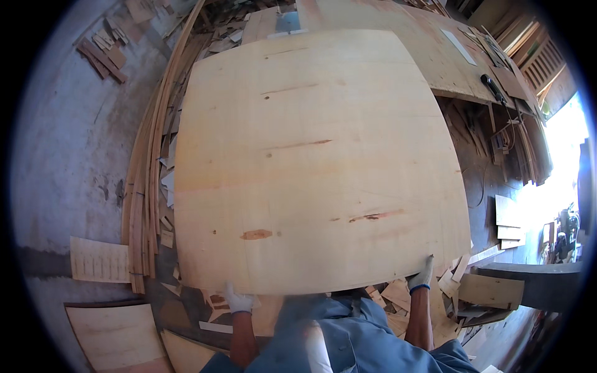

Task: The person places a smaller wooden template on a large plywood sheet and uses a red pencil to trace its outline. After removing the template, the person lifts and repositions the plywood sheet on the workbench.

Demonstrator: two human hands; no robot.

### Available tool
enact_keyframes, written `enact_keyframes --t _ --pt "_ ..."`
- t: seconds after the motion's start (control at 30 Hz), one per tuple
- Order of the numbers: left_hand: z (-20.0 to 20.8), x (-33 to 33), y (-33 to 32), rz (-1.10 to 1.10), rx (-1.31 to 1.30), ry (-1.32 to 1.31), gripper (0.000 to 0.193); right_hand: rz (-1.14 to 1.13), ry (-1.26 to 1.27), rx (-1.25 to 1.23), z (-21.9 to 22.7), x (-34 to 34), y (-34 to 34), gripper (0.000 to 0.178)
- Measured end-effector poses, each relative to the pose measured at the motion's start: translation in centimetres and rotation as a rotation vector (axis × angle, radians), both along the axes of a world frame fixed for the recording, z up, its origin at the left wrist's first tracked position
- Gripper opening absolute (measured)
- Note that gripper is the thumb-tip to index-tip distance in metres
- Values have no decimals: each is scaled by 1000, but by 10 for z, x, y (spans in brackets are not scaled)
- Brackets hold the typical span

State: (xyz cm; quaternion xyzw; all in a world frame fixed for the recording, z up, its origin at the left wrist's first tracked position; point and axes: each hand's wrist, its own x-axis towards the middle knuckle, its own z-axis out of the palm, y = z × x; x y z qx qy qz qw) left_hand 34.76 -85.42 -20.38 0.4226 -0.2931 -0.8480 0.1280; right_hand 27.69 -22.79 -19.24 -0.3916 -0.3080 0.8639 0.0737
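A large sheet of plywood [323, 180] with brown knots and cracks stretches out in front of me, filling the middle of the view. My left hand [239, 301], in a white glove, grips its near edge toward the left corner. At the near right corner my right hand [423, 277], gloved in white with a blue cuff, holds the same sheet, its thumb on the top face. The fingers of both hands are hidden under the panel. The sheet's far end lies over or against a wooden worktable [373, 18]; the exact contact cannot be made out.
Long wood strips [152, 180] lean along the grey wall [74, 149] on the left. A black-handled tool [493, 89] lies at the table's right edge. Wood offcuts [398, 295] litter the floor near me. A plywood board [118, 336] stands at lower left.
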Motion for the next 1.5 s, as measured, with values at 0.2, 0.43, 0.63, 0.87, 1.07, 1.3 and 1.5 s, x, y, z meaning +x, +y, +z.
enact_keyframes --t 0.2,0.43,0.63,0.87,1.07,1.3,1.5 --pt "34 0 13 -4 -34 93 51 -77 -129 126 52 -19 -12 62" --pt "58 -12 20 88 -280 -73 55 -78 -192 239 52 -10 -3 62" --pt "98 -36 28 106 -255 -237 59 -127 -154 251 57 -15 -11 61" --pt "117 -47 25 196 -109 -160 62 -167 -319 250 77 -20 -29 67" --pt "99 -31 1 207 -10 -167 58 -160 -346 284 94 -28 -39 68" --pt "123 -38 1 87 -329 -209 53 -145 -245 236 76 -15 -25 66" --pt "30 -11 -53 -143 -952 -179 66 -110 -301 216 59 -35 -52 67"
